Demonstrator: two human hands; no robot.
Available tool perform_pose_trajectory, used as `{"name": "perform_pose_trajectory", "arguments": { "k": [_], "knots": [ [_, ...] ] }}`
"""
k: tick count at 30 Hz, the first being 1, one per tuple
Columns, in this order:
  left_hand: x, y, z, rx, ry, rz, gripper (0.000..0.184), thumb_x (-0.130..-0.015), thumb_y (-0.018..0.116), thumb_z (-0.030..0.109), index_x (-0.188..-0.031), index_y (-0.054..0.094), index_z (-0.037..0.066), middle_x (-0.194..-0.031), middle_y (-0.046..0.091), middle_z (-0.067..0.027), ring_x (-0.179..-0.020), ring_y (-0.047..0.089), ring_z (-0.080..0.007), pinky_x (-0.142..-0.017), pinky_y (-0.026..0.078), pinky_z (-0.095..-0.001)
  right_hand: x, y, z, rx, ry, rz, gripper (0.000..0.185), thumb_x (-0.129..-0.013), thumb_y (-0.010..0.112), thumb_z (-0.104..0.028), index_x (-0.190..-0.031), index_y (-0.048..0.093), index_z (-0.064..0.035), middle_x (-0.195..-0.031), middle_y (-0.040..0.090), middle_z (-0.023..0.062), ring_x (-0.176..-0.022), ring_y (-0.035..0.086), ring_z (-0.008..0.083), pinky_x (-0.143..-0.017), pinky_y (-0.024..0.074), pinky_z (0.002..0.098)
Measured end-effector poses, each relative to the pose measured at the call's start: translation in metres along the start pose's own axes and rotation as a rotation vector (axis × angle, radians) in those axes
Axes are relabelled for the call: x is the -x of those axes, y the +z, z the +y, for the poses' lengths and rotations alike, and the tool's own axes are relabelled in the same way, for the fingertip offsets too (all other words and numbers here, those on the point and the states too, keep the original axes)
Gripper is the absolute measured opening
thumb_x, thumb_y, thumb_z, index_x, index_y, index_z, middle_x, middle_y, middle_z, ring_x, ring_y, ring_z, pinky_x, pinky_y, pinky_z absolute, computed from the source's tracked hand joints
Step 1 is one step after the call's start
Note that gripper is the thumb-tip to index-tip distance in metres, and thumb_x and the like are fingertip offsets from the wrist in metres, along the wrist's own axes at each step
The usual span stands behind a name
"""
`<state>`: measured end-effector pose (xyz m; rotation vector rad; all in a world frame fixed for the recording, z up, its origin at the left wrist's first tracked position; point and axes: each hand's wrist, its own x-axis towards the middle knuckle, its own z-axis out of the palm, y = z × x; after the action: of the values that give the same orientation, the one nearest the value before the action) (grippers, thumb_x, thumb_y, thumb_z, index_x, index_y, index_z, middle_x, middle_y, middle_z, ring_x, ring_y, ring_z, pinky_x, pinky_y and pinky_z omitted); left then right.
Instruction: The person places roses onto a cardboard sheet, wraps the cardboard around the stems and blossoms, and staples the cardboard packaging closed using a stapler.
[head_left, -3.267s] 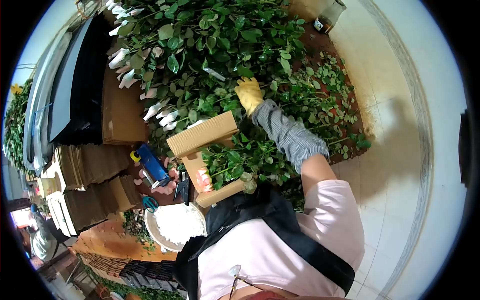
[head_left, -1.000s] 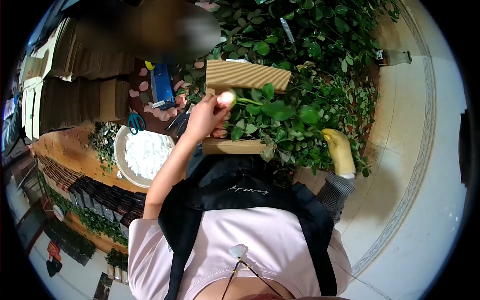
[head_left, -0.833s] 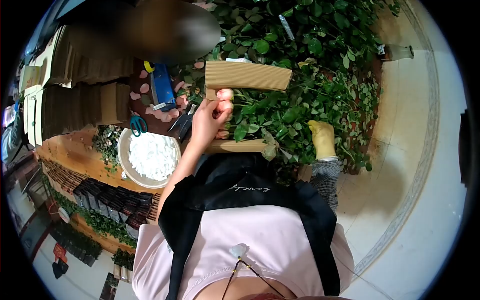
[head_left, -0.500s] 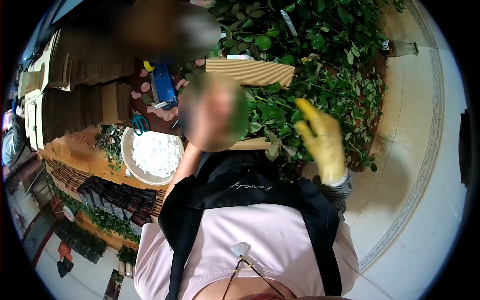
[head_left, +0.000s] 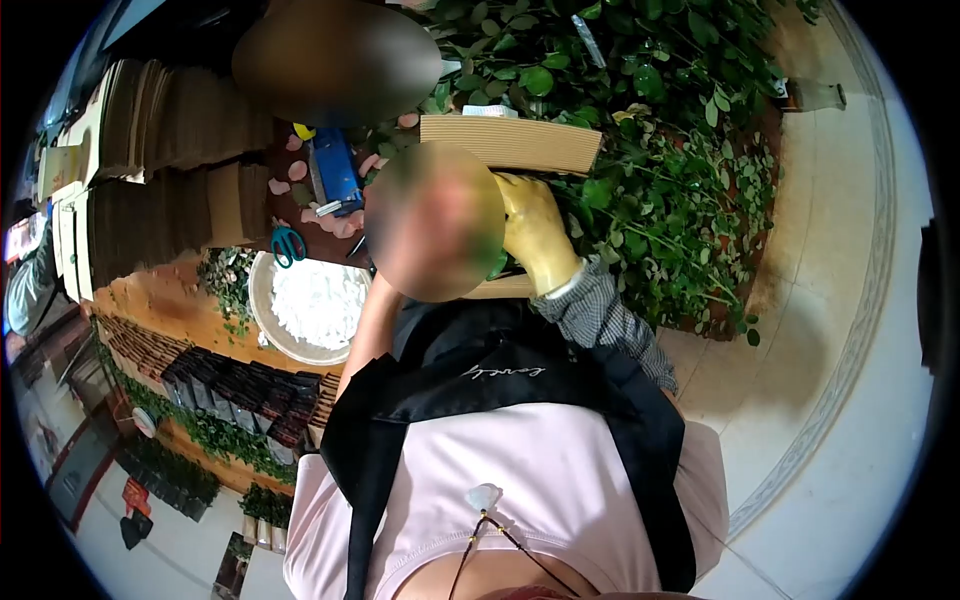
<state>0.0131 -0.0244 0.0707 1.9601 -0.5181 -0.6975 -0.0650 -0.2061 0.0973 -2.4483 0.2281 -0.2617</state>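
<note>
My bare left hand [head_left: 415, 245] reaches forward in front of the apron, mostly covered by a blurred patch that hides its fingers and anything in them. My right hand [head_left: 535, 225], in a yellow rubber glove below a grey checked sleeve, is right beside it. Its visible fingers are bent, their tips running into the blur, so what they close on is hidden. Just beyond both hands lies a strip of corrugated cardboard [head_left: 510, 143]. A second cardboard edge [head_left: 500, 288] shows between the hands and the apron. Leafy green stems [head_left: 670, 200] spread to the right of the glove.
On the left are teal-handled scissors [head_left: 288, 247], a bowl [head_left: 300, 348] of small white pieces, a blue tool-like object [head_left: 333, 165] and loose pink petals [head_left: 280, 187]. Stacked cardboard [head_left: 150, 215] stands farther left. A bottle [head_left: 818, 95] lies at the far right.
My gloved right hand has moved left from above the leaves, where its fingers were spread, to beside my left hand. The view has shifted slightly; my left hand stays at about the same place.
</note>
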Motion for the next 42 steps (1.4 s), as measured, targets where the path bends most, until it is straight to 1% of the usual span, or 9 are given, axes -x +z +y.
{"name": "perform_pose_trajectory", "arguments": {
  "k": [4,8,11,14,16,18,24,29,42],
  "knots": [
    [0.025,-0.022,-0.032,0.550,-0.268,-0.094,0.043,-0.108,0.048,0.021,-0.140,0.047,-0.008,-0.126,0.064,-0.0155,-0.116,0.063,-0.0216,-0.100,0.050,-0.0318,0.005,-0.041,-0.019,0.110,-0.068,0.080,0.031,-0.084,0.072,-0.016,-0.112,0.063,-0.0064,-0.089,0.071,0.0112,-0.081,0.069,0.0299,-0.072,0.0530,0.0436],
    [0.033,-0.019,-0.032,0.577,-0.303,-0.128,0.044,-0.107,0.050,0.022,-0.140,0.048,-0.009,-0.128,0.064,-0.0161,-0.115,0.063,-0.0214,-0.101,0.050,-0.0323,0.017,-0.052,-0.033,0.284,-0.068,-0.301,0.017,-0.086,0.067,-0.015,-0.103,0.065,-0.0109,-0.082,0.073,0.0052,-0.076,0.071,0.0248,-0.067,0.0520,0.0410],
    [0.031,-0.012,-0.050,0.428,-0.257,-0.118,0.042,-0.107,0.050,0.021,-0.138,0.050,-0.008,-0.129,0.063,-0.0164,-0.114,0.063,-0.0208,-0.101,0.050,-0.0321,0.004,-0.027,-0.036,0.700,-0.040,-0.862,0.012,-0.091,0.059,-0.013,-0.099,0.068,-0.0158,-0.083,0.075,-0.0005,-0.078,0.074,0.0175,-0.061,0.0494,0.0339],
    [0.029,-0.011,-0.060,0.149,-0.065,-0.131,0.040,-0.107,0.049,0.019,-0.136,0.053,-0.008,-0.128,0.064,-0.0157,-0.115,0.063,-0.0202,-0.100,0.050,-0.0317,0.010,0.011,-0.009,0.578,-0.031,-0.768,0.011,-0.092,0.058,-0.015,-0.097,0.067,-0.0154,-0.083,0.076,0.0005,-0.078,0.074,0.0184,-0.062,0.0503,0.0352],
    [0.032,-0.013,-0.046,0.290,-0.303,-0.143,0.038,-0.107,0.049,0.016,-0.136,0.053,-0.008,-0.127,0.064,-0.0149,-0.115,0.063,-0.0200,-0.100,0.050,-0.0314,0.003,-0.002,-0.026,0.630,-0.041,-0.755,0.010,-0.092,0.058,-0.016,-0.097,0.067,-0.0152,-0.083,0.076,0.0009,-0.077,0.074,0.0187,-0.062,0.0509,0.0357],
    [0.034,-0.014,-0.025,0.324,-0.313,-0.131,0.038,-0.107,0.049,0.016,-0.137,0.053,-0.008,-0.127,0.064,-0.0147,-0.114,0.063,-0.0200,-0.100,0.050,-0.0313,0.008,-0.001,-0.020,0.619,-0.213,-0.604,0.010,-0.093,0.057,-0.017,-0.095,0.066,-0.0149,-0.081,0.076,0.0006,-0.077,0.074,0.0189,-0.061,0.0514,0.0360],
    [0.035,-0.009,-0.028,0.489,-0.316,-0.091,0.038,-0.107,0.049,0.015,-0.137,0.052,-0.007,-0.126,0.064,-0.0140,-0.114,0.063,-0.0201,-0.100,0.050,-0.0312,0.017,-0.001,-0.022,0.673,-0.103,-0.658,0.014,-0.093,0.057,-0.020,-0.101,0.065,-0.0116,-0.078,0.074,0.0007,-0.074,0.073,0.0189,-0.059,0.0508,0.0353],
    [0.036,-0.010,-0.027,0.552,-0.318,-0.072,0.037,-0.107,0.048,0.014,-0.137,0.052,-0.007,-0.128,0.064,-0.0146,-0.117,0.063,-0.0213,-0.101,0.049,-0.0319,0.019,0.011,-0.008,0.647,-0.205,-0.536,0.036,-0.089,0.064,-0.045,-0.102,0.064,-0.0110,-0.070,0.070,-0.0016,-0.067,0.069,0.0164,-0.059,0.0460,0.0339],
    [0.039,-0.016,-0.025,0.736,-0.374,-0.121,0.038,-0.107,0.045,0.012,-0.140,0.045,-0.007,-0.135,0.058,-0.0187,-0.124,0.059,-0.0263,-0.104,0.049,-0.0364,0.023,0.002,-0.019,0.696,-0.269,-0.529,0.066,-0.081,0.064,-0.065,-0.112,0.063,-0.0069,-0.065,0.064,-0.0024,-0.061,0.063,0.0151,-0.058,0.0422,0.0329]
  ]
}}
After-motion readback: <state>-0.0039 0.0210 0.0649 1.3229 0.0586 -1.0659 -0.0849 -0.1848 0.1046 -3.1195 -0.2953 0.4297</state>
